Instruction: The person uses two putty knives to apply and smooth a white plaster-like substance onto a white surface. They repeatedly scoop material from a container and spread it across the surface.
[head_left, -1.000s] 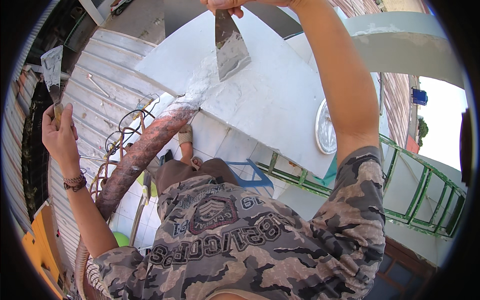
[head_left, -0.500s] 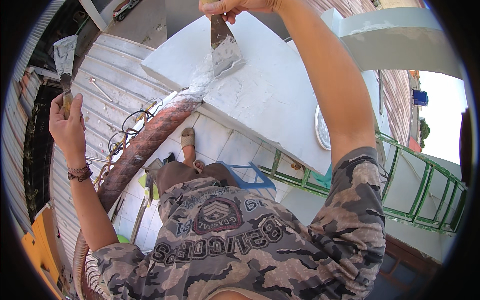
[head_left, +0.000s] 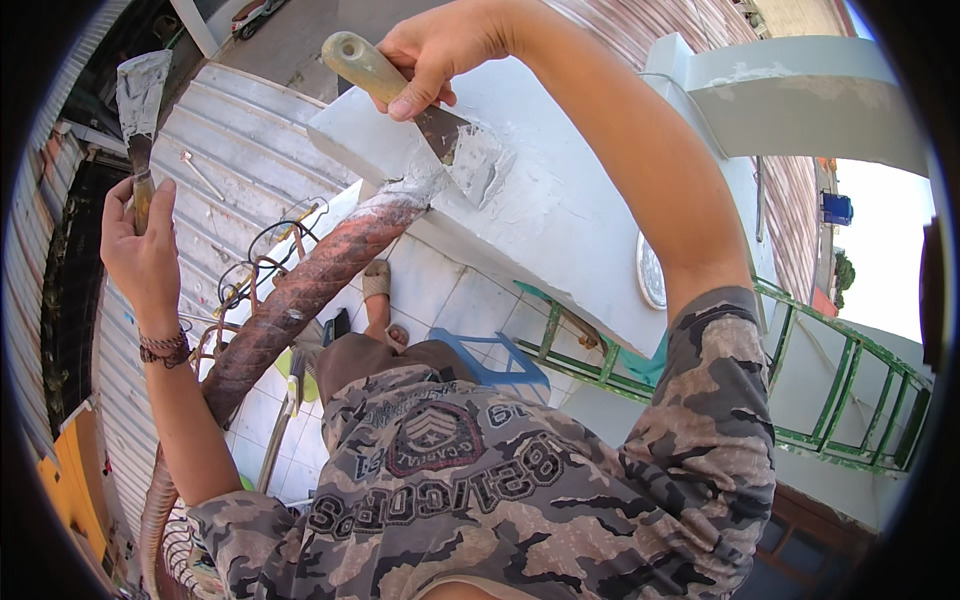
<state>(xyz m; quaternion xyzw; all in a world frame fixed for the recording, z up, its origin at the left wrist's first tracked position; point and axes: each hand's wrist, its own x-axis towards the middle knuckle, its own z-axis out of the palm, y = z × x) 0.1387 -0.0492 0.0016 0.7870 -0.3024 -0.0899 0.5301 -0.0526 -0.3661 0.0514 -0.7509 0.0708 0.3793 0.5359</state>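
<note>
My left hand (head_left: pixel 142 245) is closed round the handle of a putty knife (head_left: pixel 143 95), held upright with pale paste over its blade. In my right hand (head_left: pixel 440 60) is a second putty knife (head_left: pixel 362 66), its worn handle pointing up to the left. Its paste-smeared blade lies against the white slab (head_left: pixel 560 200), near the slab's edge. Just beside the blade, a ridged reddish-brown pole (head_left: pixel 310 285) meets the slab, and white paste coats its upper end.
Corrugated metal roofing (head_left: pixel 235 130) spreads at the left. Loose dark cables (head_left: pixel 262 262) hang by the pole. Below the slab are a blue plastic stool (head_left: pixel 500 365) and a green metal ladder (head_left: pixel 840 385). A pale curved beam (head_left: pixel 810 100) crosses the upper right.
My right hand has turned its putty knife so the handle now points up-left, and the blade has shifted slightly right and down on the slab. My left hand is nearly still.
</note>
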